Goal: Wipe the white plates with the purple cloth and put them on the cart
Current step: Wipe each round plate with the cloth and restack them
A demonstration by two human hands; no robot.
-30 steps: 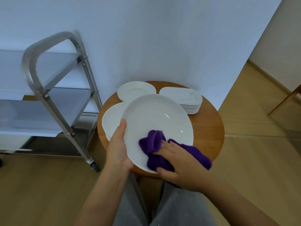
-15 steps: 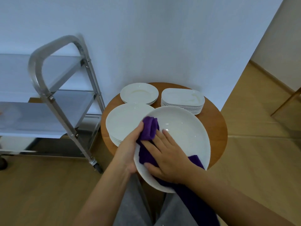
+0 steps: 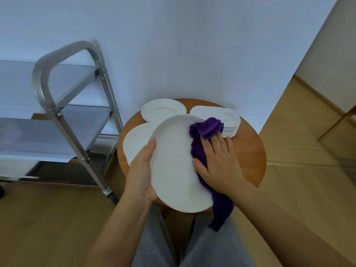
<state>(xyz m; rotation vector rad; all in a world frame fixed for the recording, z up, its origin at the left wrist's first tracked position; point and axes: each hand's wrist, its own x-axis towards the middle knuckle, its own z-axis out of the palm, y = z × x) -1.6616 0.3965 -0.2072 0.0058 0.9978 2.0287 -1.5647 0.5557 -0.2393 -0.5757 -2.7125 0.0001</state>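
Head view looks down on a white plate (image 3: 173, 166) held tilted above the near edge of a round wooden table (image 3: 248, 151). The left hand (image 3: 141, 174) grips the plate by its left rim, thumb lying along the upper face and the other fingers hidden beneath. The right hand (image 3: 219, 162) lies flat on a purple cloth (image 3: 204, 135), fingers straight and slightly spread, pressing the cloth against the plate's right side. One bunched end of the cloth sits at the plate's far right rim, beyond the fingertips; the other end hangs off the near rim, below the wrist, over the person's grey trouser legs (image 3: 202, 245).

On the table behind the held plate stand three groups of white dishes: a stack of large round plates (image 3: 136, 143) at the left, partly covered by the held plate; a smaller round stack (image 3: 162, 110) at the back; and a stack of rounded rectangular plates (image 3: 229, 120) at the back right, just behind the bunched cloth.

A metal cart (image 3: 77, 122) with a curved handle and flat shelves stands to the left of the table, against a pale wall (image 3: 192, 45). Its nearest caster rests on the wooden floor (image 3: 48, 218). What lies on the cart's shelves at the far left is too blurred to tell
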